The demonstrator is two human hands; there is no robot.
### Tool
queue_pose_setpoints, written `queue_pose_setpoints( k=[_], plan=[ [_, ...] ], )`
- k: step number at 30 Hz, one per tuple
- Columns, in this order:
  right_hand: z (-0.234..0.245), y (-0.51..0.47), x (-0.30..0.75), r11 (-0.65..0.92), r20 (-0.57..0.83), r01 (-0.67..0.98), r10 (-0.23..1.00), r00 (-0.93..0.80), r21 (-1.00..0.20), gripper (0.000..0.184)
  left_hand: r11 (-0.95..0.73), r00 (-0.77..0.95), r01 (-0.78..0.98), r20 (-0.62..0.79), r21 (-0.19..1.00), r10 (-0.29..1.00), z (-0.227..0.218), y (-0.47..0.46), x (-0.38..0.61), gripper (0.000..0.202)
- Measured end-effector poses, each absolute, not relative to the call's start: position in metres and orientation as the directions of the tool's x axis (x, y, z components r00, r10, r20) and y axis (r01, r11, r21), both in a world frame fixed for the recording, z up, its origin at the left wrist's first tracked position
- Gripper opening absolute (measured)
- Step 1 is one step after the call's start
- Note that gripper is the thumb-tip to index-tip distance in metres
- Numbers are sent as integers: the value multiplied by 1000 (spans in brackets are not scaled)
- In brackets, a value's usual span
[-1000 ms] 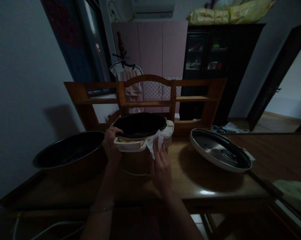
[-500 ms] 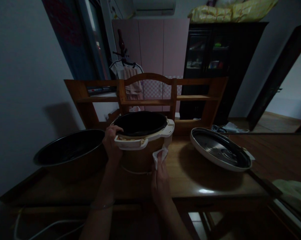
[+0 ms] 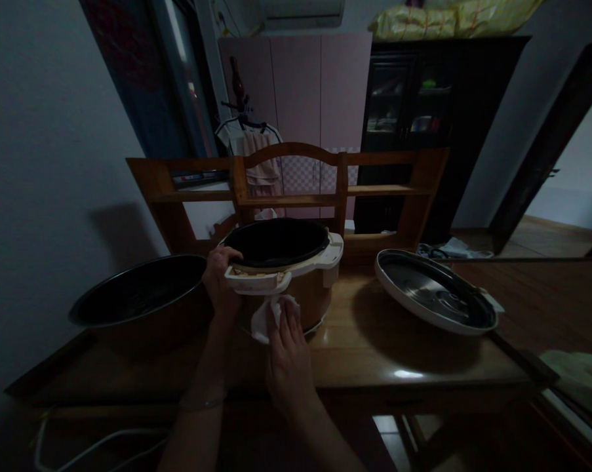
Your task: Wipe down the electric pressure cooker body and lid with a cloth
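An electric cooker's body (image 3: 315, 288), with a white rim and a dark round opening, stands upright on the wooden desk. My left hand (image 3: 221, 275) grips its rim at the left, thumb over the edge and the other fingers mostly hidden. A crumpled white tissue (image 3: 261, 322) lies under the fingers of my right hand (image 3: 290, 347), which presses it against the front of the cooker body below the rim. To the left sits a wide dark inner pot (image 3: 133, 295). The cooker's lid (image 3: 433, 295) lies at the right with its metal inner side facing up.
A wooden shelf rack (image 3: 345, 190) rises along the back of the desk (image 3: 364, 357). Behind it are pink cupboards (image 3: 296, 92), a dark cabinet (image 3: 438, 131) and clothes on a stand (image 3: 259, 157). A white cable (image 3: 103, 439) hangs below the desk at the left.
My right hand has moved left with the tissue, from the cooker body's right side to its front. My left hand stays on the rim.
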State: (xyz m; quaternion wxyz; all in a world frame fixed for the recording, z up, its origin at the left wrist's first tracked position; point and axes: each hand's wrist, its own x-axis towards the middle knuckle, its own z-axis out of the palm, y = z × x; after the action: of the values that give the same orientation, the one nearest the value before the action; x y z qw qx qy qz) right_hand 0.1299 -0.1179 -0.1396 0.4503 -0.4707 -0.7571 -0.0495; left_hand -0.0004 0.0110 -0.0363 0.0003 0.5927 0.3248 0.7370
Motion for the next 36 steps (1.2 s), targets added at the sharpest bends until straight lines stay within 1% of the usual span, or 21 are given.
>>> queue_pose_setpoints(
  k=[3,6,9,11,14,17,21,24,28,32,36],
  plan=[
    [-153,-121,130,534,710,794,677,-194,-292,76,-780,-284,406,877,477,388,-36,10,-1,50],
    [-167,-129,136,477,692,827,704,-158,-297,75,-773,-272,435,885,462,377,-37,11,-1,50],
    [-171,-132,146,367,653,848,757,-32,-383,74,-776,-278,431,886,460,371,-37,12,-2,50],
    [-165,-129,153,311,628,836,776,51,-452,74,-785,-281,422,888,455,363,-36,13,-2,50],
    [-147,-121,161,331,645,809,760,76,-485,74,-796,-280,402,888,453,364,-36,14,-1,52],
    [-128,-115,163,385,675,807,738,23,-448,76,-798,-293,375,877,472,381,-36,13,0,52],
    [-118,-116,157,419,697,840,713,-70,-344,75,-803,-316,359,871,476,376,-37,13,0,51],
    [-124,-121,153,431,688,855,714,-128,-288,76,-802,-295,379,881,462,369,-38,14,-1,49],
    [-144,-129,156,420,651,868,742,-161,-264,73,-811,-298,362,881,460,366,-38,16,-2,50],
    [-159,-138,165,355,631,881,771,-85,-314,70,-788,-299,387,873,480,385,-38,15,-2,49],
    [-152,-139,176,294,588,842,808,34,-453,75,-778,-301,389,866,494,400,-37,12,-1,49]
  ],
)
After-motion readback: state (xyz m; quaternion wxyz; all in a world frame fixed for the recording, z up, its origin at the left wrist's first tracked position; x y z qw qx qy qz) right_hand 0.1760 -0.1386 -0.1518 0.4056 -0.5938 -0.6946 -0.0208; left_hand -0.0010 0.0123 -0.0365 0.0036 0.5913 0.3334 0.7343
